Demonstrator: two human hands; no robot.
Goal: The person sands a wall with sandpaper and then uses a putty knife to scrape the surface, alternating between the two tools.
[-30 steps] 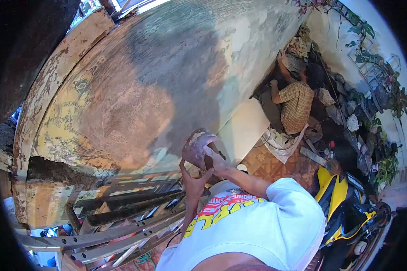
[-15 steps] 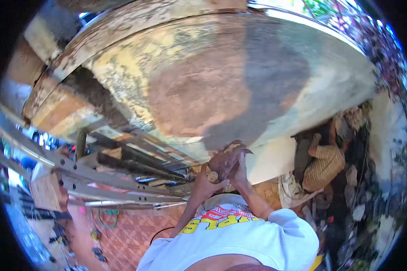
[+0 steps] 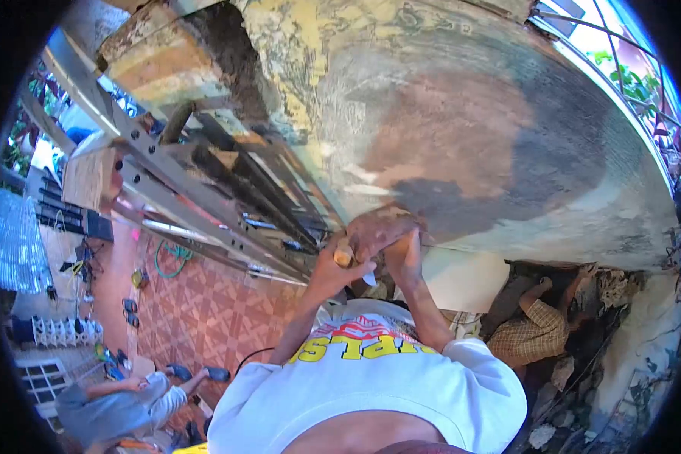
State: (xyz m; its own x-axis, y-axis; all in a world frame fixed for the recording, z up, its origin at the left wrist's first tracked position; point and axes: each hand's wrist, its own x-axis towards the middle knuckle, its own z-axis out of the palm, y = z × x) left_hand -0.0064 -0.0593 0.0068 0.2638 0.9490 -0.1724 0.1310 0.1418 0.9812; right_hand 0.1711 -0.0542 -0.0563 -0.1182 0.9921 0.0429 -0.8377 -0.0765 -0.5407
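In the head view, both my hands are raised in front of my chest, close to the lower part of a weathered wall. My left hand is closed round a tool with a pale wooden handle; the handle's round end shows by the thumb. A brown, flat, mortar-smeared piece spans both hands, and my right hand grips its right side. Whether it joins the handle is hidden. Beyond it, a brown mortar patch covers part of the wall, with a shadow across it.
Perforated metal rails and a wooden block stand at left. Below are the tiled floor and a green hose. One person bends among rubble at right; another is at lower left. A pale panel lies under the wall.
The view has swung, so the wall patch sits further right and more floor shows at left. A person has come into view at lower left. Both hands keep their hold, the brown piece now tilted flatter.
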